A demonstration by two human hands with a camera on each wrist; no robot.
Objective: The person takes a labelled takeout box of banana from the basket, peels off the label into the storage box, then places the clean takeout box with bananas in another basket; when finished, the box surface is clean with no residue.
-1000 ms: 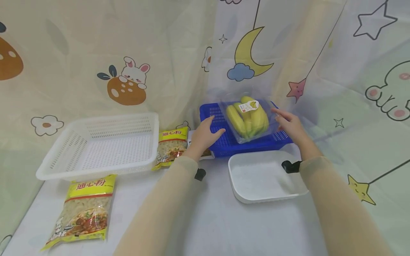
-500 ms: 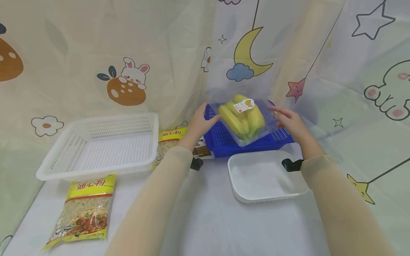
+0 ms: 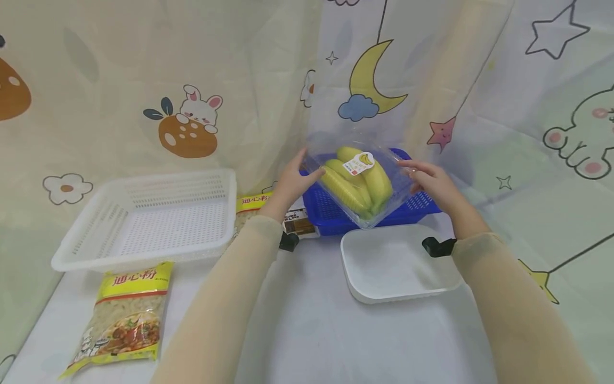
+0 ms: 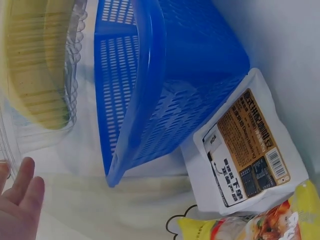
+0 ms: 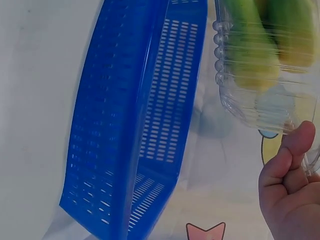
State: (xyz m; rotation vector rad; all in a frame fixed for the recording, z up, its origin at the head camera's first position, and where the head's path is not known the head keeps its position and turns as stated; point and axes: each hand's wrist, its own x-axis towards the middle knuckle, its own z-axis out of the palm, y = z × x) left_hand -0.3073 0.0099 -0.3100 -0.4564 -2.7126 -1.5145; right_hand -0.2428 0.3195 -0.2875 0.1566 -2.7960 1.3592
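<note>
A clear plastic box of bananas [image 3: 355, 181] with a white banana label is held tilted above the blue basket [image 3: 331, 221]. My left hand [image 3: 291, 184] holds the box's left corner, thumb in front and fingers behind. In the left wrist view, fingertips [image 4: 31, 182] of that hand lie right at the clear rim. My right hand [image 3: 434, 184] pinches the right edge, and the right wrist view shows thumb and curled fingers [image 5: 292, 175] at the plastic corner. Both wrist views show the box apart from the basket's rim.
A white tub [image 3: 403, 266] stands in front of the blue basket. Left are a white perforated basket [image 3: 168, 224], a pasta bag [image 3: 127, 314] before it and another pasta bag [image 3: 247, 205] beside it. A white pack with a brown label [image 4: 250, 150] lies against the blue basket.
The box of bananas has moved left and toward me, turning slightly. My left hand, apart from it a second ago, now holds its left corner. My right hand has stayed at the right edge.
</note>
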